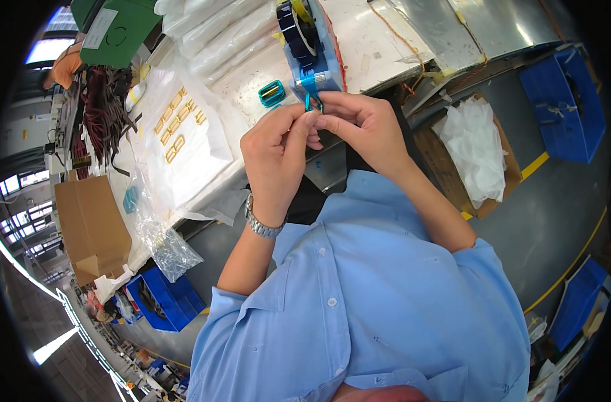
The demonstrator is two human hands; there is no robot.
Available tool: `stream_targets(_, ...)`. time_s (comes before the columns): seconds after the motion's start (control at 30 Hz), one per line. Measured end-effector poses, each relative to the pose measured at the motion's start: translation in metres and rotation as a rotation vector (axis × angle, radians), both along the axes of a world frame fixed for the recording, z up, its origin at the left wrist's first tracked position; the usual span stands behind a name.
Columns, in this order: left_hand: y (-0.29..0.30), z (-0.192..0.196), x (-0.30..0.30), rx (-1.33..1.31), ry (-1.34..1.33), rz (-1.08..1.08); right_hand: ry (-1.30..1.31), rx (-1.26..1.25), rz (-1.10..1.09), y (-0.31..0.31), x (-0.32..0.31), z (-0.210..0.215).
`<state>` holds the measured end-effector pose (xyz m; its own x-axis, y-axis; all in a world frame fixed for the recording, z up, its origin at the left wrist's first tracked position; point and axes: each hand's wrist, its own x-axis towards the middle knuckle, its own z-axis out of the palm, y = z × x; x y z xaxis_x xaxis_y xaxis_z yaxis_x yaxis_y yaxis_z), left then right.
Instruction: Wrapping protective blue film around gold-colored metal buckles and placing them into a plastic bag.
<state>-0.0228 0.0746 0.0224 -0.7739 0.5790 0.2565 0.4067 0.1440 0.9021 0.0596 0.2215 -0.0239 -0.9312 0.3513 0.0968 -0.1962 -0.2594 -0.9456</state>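
My left hand [276, 149], with a metal-band watch on its wrist, pinches a small buckle [308, 102] partly covered in blue tape. The fingers of my right hand [369, 127] close on the buckle's other side, and the two thumbs nearly meet. Much of the buckle is hidden by fingers. Just beyond it stands a light blue tape dispenser [331, 50], from whose front a strip of blue tape [309, 82] comes down to the fingers. To the left, a buckle in blue film [272, 94] lies on the table. Farther left, several gold buckles [174, 127] rest in rows on white sheeting.
Long plastic-wrapped rolls [215, 33] lie at the back of the table, near a green bin [120, 32]. Dark straps [103, 110] hang at the left. Cardboard boxes [91, 221] and blue bins [163, 301] stand around. Another person [65, 65] is at the far left.
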Motion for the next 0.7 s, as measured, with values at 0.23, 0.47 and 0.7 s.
stream_targets(0.23,0.003,-0.002,0.002,-0.019,-0.022,0.019,0.06,0.108,-0.102,-0.003,0.0,-0.014)
stream_targets(0.47,-0.005,-0.023,0.008,-0.114,-0.319,-0.064,-0.203,0.186,-0.118,-0.016,0.023,-0.027)
stream_targets(0.7,-0.028,-0.035,0.028,0.034,-0.59,-0.092,0.029,0.828,-0.276,-0.029,0.044,-0.028)
